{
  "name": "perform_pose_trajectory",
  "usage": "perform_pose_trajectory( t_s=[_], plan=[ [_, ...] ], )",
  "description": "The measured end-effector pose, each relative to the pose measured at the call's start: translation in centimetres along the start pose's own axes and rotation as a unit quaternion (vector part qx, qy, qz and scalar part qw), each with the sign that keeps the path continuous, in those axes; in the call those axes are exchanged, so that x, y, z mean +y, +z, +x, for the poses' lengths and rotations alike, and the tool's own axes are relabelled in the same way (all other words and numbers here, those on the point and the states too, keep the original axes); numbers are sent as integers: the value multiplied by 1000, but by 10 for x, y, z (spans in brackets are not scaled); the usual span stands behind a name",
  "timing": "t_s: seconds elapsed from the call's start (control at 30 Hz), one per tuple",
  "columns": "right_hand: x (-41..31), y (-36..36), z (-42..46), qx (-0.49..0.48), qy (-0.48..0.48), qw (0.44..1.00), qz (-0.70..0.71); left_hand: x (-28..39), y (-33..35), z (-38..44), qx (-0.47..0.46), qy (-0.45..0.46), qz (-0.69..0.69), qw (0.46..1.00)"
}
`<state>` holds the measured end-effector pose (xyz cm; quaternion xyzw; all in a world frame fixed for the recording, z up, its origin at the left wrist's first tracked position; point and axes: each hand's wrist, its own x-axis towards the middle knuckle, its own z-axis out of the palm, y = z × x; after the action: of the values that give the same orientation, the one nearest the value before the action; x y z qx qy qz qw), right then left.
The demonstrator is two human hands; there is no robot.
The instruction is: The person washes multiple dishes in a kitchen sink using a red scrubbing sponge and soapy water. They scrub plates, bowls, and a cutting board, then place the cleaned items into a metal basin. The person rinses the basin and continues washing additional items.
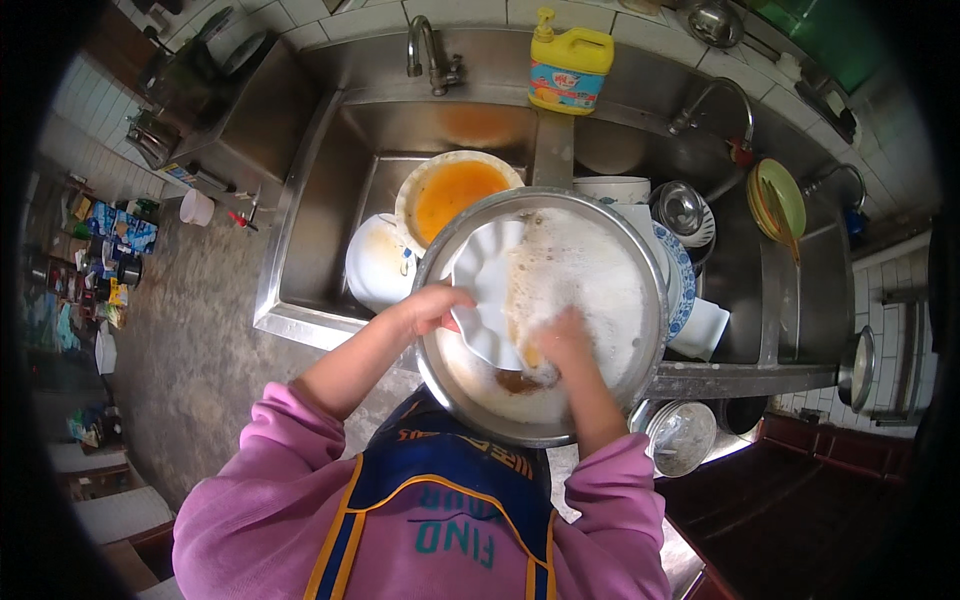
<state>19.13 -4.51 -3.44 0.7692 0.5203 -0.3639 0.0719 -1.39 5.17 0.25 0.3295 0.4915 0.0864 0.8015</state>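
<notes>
My left hand [437, 307] grips the rim of a white scalloped dish [484, 289], thumb on its upper face. The dish is tilted over a large round metal basin [654, 300] filled with foamy water. My right hand [564, 339], blurred, is in the suds at the dish's right edge. Something yellowish shows under its fingers; whether the hand is closed on it is unclear. Behind the basin, a bowl of orange liquid [459, 193] stands in the left sink beside a white bowl [377, 262].
Plates and bowls, among them a blue-patterned plate [681, 279], fill part of the middle sink. A yellow detergent jug [570, 71] stands on the divider behind. Green bowls [784, 196] with a long utensil are at the right. A faucet [426, 56] rises behind the left sink.
</notes>
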Motion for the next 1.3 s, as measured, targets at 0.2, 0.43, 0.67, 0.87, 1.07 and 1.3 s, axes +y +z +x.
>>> perform_pose_trajectory(
  t_s=[0.2, 0.43, 0.67, 0.87, 1.07, 1.3],
  plan=[
    [-44, 21, -13, 84, -240, 939, 231, -16, 7, -4, -54, 26, -14, 998],
    [-72, 3, 30, 340, -313, 865, 194, -26, 32, -33, 10, 69, 129, 989],
    [-48, -10, 46, 347, -186, 893, 217, -53, 23, -31, -11, 138, 83, 987],
    [-68, 20, 2, 272, -373, 831, 311, -43, 19, -21, -4, 111, 33, 993],
    [-47, 25, -3, 284, -265, 904, 177, -50, 13, -21, 17, 104, 65, 992],
    [-45, 14, 1, 313, -263, 880, 241, -32, 28, -37, 13, 154, 90, 984]
  ],
)
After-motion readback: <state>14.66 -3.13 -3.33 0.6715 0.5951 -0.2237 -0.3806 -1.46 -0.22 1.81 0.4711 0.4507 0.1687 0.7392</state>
